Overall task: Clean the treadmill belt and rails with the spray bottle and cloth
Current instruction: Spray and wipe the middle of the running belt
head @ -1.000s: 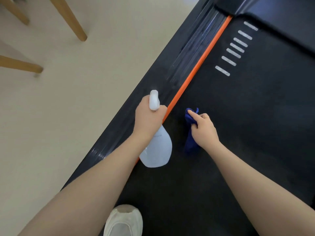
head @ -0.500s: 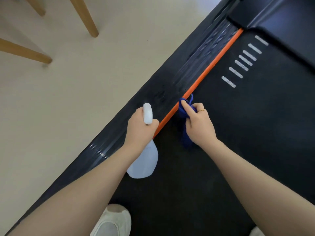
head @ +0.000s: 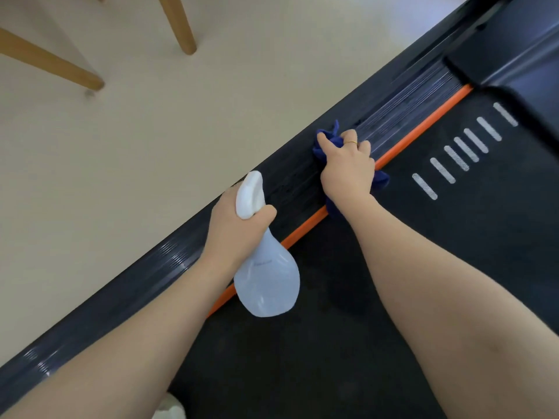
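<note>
My left hand (head: 233, 228) grips the neck of a pale blue spray bottle (head: 266, 282), its white head pointing up and away over the left side rail (head: 402, 110). My right hand (head: 348, 170) holds a bunched dark blue cloth (head: 328, 137) and presses it on the ribbed black rail, just beyond the orange strip (head: 423, 125). Part of the cloth hangs over onto the black belt (head: 363, 297). White stripes (head: 453, 152) mark the belt ahead.
Beige floor (head: 151, 146) lies to the left of the treadmill, with wooden chair legs (head: 178, 25) at the top left. The black motor cover (head: 514, 55) rises at the top right. A white shoe (head: 169, 409) shows at the bottom edge.
My right hand carried the cloth from the belt across the orange strip onto the side rail and further forward. My left hand with the bottle stayed beside the rail.
</note>
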`<state>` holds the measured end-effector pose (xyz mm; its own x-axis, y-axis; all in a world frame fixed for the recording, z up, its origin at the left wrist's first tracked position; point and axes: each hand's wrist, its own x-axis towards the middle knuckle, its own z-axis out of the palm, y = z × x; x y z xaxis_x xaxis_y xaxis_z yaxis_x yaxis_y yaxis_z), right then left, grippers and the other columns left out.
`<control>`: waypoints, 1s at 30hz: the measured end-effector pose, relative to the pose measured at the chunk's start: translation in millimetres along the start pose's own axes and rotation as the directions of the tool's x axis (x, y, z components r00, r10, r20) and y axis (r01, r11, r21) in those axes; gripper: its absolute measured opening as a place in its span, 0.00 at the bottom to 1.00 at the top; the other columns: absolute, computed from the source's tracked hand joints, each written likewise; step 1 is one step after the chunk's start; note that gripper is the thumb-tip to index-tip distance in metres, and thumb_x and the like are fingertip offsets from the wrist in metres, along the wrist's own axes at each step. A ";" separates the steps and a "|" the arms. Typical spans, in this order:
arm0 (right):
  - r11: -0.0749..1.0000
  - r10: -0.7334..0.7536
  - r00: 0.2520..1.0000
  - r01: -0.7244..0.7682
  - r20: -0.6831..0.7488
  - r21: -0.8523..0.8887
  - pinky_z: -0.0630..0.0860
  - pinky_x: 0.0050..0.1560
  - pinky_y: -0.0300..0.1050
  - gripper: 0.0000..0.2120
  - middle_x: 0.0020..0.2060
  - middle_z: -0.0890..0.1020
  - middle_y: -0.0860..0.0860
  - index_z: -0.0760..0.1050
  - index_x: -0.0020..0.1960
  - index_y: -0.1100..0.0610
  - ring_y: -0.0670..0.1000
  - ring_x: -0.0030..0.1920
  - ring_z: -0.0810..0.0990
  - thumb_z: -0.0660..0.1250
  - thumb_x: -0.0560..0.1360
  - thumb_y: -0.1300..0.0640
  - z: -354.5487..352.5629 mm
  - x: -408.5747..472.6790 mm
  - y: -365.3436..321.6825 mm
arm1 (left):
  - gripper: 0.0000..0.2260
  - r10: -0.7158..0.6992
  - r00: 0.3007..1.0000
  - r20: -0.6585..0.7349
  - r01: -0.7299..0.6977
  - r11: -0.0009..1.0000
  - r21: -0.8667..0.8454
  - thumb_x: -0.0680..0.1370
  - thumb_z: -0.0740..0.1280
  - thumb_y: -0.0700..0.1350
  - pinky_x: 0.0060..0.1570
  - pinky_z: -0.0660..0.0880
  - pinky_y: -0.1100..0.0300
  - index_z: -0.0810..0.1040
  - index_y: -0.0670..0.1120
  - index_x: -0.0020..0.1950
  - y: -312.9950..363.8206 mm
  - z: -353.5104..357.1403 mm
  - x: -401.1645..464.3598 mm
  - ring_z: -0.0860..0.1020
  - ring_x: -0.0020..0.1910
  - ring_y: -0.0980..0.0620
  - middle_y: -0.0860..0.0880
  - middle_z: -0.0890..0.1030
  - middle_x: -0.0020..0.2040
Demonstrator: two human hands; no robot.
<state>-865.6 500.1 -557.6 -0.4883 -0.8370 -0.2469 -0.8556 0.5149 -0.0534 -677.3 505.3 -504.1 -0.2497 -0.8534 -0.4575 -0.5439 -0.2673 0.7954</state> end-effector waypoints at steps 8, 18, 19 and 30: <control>0.942 -0.336 0.938 0.336 0.082 0.008 0.66 0.48 0.50 0.29 0.66 0.61 0.56 0.56 0.73 0.47 0.58 0.55 0.65 0.58 0.74 0.60 18.1 -67.0 -72.2 | 0.10 -0.100 0.993 -0.069 0.104 0.994 0.045 0.70 0.65 0.42 0.36 0.66 0.63 0.73 0.37 0.48 -45.8 -31.1 -37.6 0.69 0.37 0.54 0.42 0.73 0.40; 0.745 -0.658 0.723 0.666 0.207 0.041 0.67 0.51 0.48 0.19 0.66 0.63 0.54 0.66 0.68 0.47 0.57 0.56 0.66 0.56 0.78 0.57 22.8 -106.7 -100.6 | 0.11 -0.038 0.987 -0.154 0.028 0.997 -0.070 0.73 0.66 0.39 0.43 0.73 0.61 0.71 0.56 0.42 -56.7 -42.1 -68.1 0.76 0.42 0.55 0.51 0.78 0.42; 0.776 -0.624 0.760 0.631 0.181 0.026 0.67 0.50 0.49 0.21 0.66 0.63 0.54 0.64 0.69 0.46 0.57 0.56 0.66 0.57 0.77 0.58 24.4 -104.4 -93.7 | 0.09 -0.054 0.991 -0.123 0.040 0.993 -0.114 0.73 0.67 0.41 0.46 0.75 0.58 0.73 0.56 0.45 -58.0 -40.3 -69.2 0.78 0.45 0.53 0.51 0.79 0.45; 0.877 0.086 0.920 -0.252 0.382 0.409 0.70 0.54 0.47 0.25 0.58 0.69 0.54 0.64 0.72 0.47 0.56 0.53 0.73 0.54 0.77 0.63 39.0 -180.3 69.4 | 0.07 0.123 0.955 0.270 -0.179 0.965 0.193 0.74 0.65 0.39 0.45 0.73 0.53 0.75 0.42 0.51 -33.4 7.4 -81.7 0.77 0.45 0.47 0.46 0.79 0.45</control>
<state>-830.2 694.0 -554.5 -0.4574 -0.6553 -0.6012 -0.5570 0.7381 -0.3808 -644.6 587.3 -496.3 -0.5213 -0.7274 -0.4463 -0.6350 -0.0187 0.7723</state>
